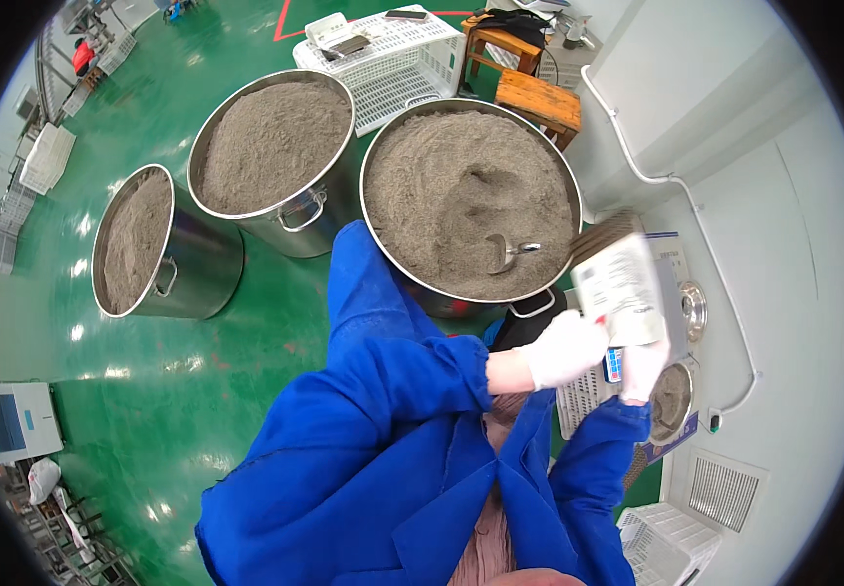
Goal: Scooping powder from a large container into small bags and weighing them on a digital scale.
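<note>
My gloved left hand (570,347) and my gloved right hand (643,366) are both closed at the lower end of a white printed pouch (620,283). The left one grips near its left corner, the right one its right side. The pouch is slightly blurred, and what is inside it does not show. Just beyond my hands stands a large steel pot (471,195) heaped with grey-brown powder. A metal scoop (510,252) lies on that powder. Below the pouch, a small blue keypad (613,364) shows between my hands.
Two more powder-filled steel pots (275,146) (139,239) stand left on the green floor. Right are a steel bowl (694,311), a bowl of powder (673,400) and a white wall with a pipe (627,146). White crates (383,59) and wooden stools (539,101) stand behind.
</note>
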The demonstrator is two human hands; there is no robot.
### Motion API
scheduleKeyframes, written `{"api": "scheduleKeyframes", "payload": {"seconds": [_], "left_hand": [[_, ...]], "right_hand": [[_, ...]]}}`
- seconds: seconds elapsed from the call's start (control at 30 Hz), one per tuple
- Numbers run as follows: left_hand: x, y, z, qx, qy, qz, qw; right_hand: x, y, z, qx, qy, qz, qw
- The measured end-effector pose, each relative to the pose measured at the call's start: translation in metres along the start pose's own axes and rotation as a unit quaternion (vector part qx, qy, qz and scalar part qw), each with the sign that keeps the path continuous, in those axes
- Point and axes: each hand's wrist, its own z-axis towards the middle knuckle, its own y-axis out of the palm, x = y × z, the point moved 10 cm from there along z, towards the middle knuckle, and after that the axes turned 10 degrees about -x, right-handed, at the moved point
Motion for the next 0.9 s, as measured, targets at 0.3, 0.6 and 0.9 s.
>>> {"api": "scheduleKeyframes", "payload": {"seconds": [0.3,0.6,0.9], "left_hand": [[-0.014,-0.081,0.024,0.054,0.154,0.051,0.985],[0.013,-0.090,0.010,0.003,0.261,0.006,0.965],[-0.030,-0.071,0.038,-0.011,0.174,0.128,0.976]], "right_hand": [[-0.098,-0.035,0.003,0.037,-0.122,-0.194,0.973],[-0.109,-0.003,0.032,-0.148,-0.072,0.010,0.986],[-0.154,-0.014,0.043,0.044,-0.213,-0.258,0.941]]}}
